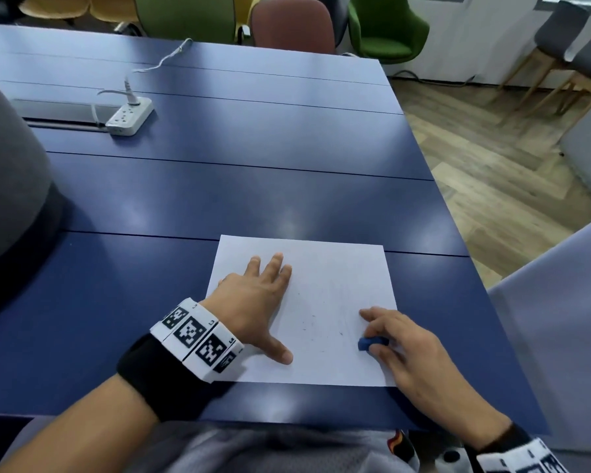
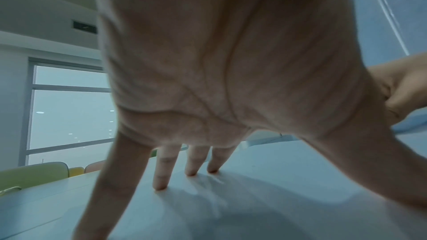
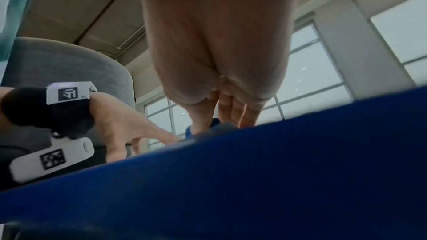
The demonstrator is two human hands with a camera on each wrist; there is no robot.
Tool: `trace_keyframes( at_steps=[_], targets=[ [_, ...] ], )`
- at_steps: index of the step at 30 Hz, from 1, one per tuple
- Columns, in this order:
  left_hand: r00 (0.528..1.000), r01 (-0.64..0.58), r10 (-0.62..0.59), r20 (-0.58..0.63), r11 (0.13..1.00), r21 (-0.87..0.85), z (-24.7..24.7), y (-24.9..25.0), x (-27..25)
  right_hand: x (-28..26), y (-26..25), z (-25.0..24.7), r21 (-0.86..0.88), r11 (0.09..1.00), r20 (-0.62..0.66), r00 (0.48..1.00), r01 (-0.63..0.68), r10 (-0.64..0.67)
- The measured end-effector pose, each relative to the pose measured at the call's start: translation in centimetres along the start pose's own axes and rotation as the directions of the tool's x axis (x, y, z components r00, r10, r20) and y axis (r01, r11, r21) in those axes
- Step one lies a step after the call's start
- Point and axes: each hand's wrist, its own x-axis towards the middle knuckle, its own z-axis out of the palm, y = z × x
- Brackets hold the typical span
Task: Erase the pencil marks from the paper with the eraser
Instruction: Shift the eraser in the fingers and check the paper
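Note:
A white sheet of paper (image 1: 325, 268) lies on the blue table (image 1: 219, 192) near its front edge, with faint pencil marks (image 1: 321, 322) around its middle. My left hand (image 1: 260, 302) lies flat on the sheet's left half with fingers spread, pressing it down; its fingertips (image 2: 159, 185) touch the paper. My right hand (image 1: 400, 339) pinches a small blue eraser (image 1: 369, 343) at the sheet's right edge, the eraser touching the paper. In the right wrist view the eraser (image 3: 190, 130) shows under the thumb, and the left hand (image 3: 129, 127) is beside it.
A white power strip (image 1: 128, 117) with a plugged cable sits at the far left of the table beside a grey cable tray (image 1: 55, 110). A grey chair back (image 1: 7, 179) stands at the left. Coloured chairs (image 1: 386, 29) line the far edge. The table's right edge (image 1: 458, 233) drops to wooden floor.

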Motion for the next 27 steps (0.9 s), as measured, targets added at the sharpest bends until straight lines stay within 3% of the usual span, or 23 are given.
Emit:
trace_keyframes(
  at_steps=[7,9,12,15,17,19,24,27],
  targets=[
    [0.989,0.149,-0.149,0.010,0.988,-0.025,0.5,0.1,-1.3,-0.2,0.6,0.0,0.100,0.995,0.028,0.999,-0.026,0.023],
    [0.997,0.065,-0.064,-0.037,0.997,0.032,1.2,2.3,-1.6,-0.1,0.6,-0.1,0.111,0.993,0.023,0.999,-0.030,0.028],
    [0.985,-0.136,0.133,-0.111,0.991,-0.016,3.5,7.4,-1.8,0.1,0.5,-0.3,0.109,0.994,0.019,0.999,-0.029,0.027],
    [0.973,-0.189,0.177,-0.145,0.980,-0.067,5.3,10.4,-2.3,0.1,0.4,-0.4,0.106,0.994,0.019,0.999,-0.031,0.029],
    [0.967,-0.217,0.207,-0.147,0.975,-0.050,6.7,9.8,-2.0,0.1,0.4,-0.5,0.110,0.993,0.021,0.999,-0.038,0.036],
    [0.973,-0.143,0.126,-0.192,0.987,-0.078,6.4,7.9,-2.7,0.1,0.3,-0.6,0.126,0.991,0.024,0.999,-0.049,0.046],
    [0.977,0.159,-0.180,-0.110,0.971,-0.176,6.6,3.1,-3.9,0.1,0.1,-0.6,0.141,0.988,0.035,0.998,-0.060,0.055],
    [0.983,0.012,-0.033,-0.179,0.993,-0.120,6.4,4.6,-3.9,0.1,0.0,-0.6,0.138,0.988,0.038,0.998,-0.062,0.058]
  ],
)
